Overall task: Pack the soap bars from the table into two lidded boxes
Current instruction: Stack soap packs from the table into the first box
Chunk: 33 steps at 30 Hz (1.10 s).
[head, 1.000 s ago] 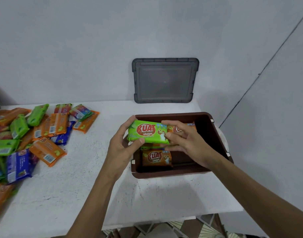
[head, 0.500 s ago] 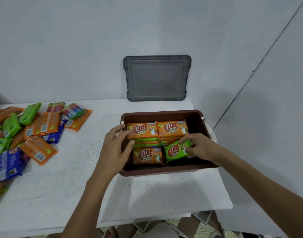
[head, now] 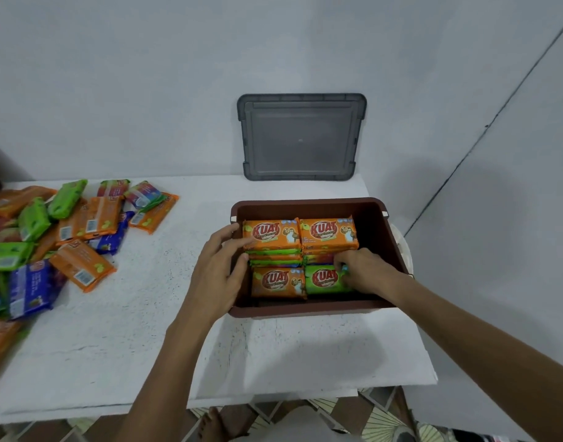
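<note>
My right hand (head: 363,271) pressed on the green soap bar (head: 324,279), fingers closed on its right end, in the brown box (head: 308,309) at its near right corner. The bar's long axis ran left to right. My left hand (head: 219,269) rested open against the box's left wall, nearer the loose bars (head: 82,224) at the table's (head: 178,330) left edge.

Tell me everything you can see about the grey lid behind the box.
The grey lid is a rectangular piece that looks like dark, slightly see-through plastic, with rounded corners, a raised rim and a flat recessed panel. It is off the brown box and stands on its long edge at the back of the white table, leaning on the wall. Neither hand touches it.
</note>
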Each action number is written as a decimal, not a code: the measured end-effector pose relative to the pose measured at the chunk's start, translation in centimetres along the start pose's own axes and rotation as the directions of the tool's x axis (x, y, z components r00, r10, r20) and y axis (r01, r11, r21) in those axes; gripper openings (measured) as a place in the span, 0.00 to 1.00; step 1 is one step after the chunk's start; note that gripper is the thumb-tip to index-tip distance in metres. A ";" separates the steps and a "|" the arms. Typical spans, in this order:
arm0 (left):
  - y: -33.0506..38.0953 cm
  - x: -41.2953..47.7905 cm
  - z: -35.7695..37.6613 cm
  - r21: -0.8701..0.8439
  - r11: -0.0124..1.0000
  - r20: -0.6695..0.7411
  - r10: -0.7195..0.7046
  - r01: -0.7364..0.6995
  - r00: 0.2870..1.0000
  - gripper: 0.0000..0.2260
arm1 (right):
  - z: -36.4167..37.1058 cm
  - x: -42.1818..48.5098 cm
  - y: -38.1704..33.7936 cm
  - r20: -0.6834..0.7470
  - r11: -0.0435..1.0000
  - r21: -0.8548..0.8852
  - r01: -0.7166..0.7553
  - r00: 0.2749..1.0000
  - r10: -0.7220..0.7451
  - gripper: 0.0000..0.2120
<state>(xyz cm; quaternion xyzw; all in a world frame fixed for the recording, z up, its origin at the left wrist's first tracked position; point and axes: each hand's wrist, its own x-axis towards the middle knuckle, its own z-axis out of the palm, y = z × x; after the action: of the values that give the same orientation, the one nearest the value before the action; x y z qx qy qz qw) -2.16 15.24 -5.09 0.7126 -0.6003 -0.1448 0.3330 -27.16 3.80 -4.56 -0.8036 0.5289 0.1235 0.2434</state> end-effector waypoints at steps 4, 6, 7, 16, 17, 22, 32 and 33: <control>-0.6 -0.7 -0.6 0.008 0.998 0.036 0.056 -0.056 0.998 0.14 | -1.1 -1.4 -1.8 -0.116 0.998 -0.059 -0.006 0.993 -0.001 0.14; -1.4 -1.5 -1.2 -0.009 0.997 0.056 0.073 -0.073 0.996 0.14 | -1.9 -2.2 -3.8 -0.199 0.999 -0.017 0.047 0.979 -0.050 0.14; -2.1 -2.1 -1.6 -0.010 0.998 0.061 0.070 -0.070 0.996 0.15 | -2.2 -2.6 -5.3 -0.230 0.996 0.027 0.084 0.970 -0.076 0.15; -14.2 -6.3 -10.0 0.117 0.987 0.003 -0.111 0.110 0.994 0.15 | 0.8 -0.1 -22.6 -0.420 0.876 0.046 0.481 0.805 -0.419 0.17; -15.7 -6.7 -11.2 0.146 0.981 -0.023 -0.128 0.130 0.992 0.15 | 1.8 0.9 -24.5 -0.403 0.859 0.029 0.512 0.792 -0.459 0.18; -21.6 -8.4 -16.5 0.293 0.914 -0.110 -0.260 0.281 0.959 0.16 | 7.0 6.1 -32.5 -0.228 0.796 -0.082 0.600 0.766 -0.601 0.22; -25.7 -10.9 -20.1 0.527 0.624 -0.249 -0.536 0.577 0.807 0.20 | 12.8 11.1 -40.0 0.047 0.683 -0.308 0.662 0.728 -0.684 0.19; -25.8 -10.9 -20.2 0.531 0.595 -0.270 -0.556 0.604 0.786 0.19 | 12.9 11.1 -40.1 0.047 0.676 -0.319 0.664 0.724 -0.688 0.18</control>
<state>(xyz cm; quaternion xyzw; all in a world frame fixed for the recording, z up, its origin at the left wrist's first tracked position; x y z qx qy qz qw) 27.05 33.16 -9.05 0.9401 -0.3364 -0.0235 0.0508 14.66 14.66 -10.15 -0.9740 0.1766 0.0760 0.1202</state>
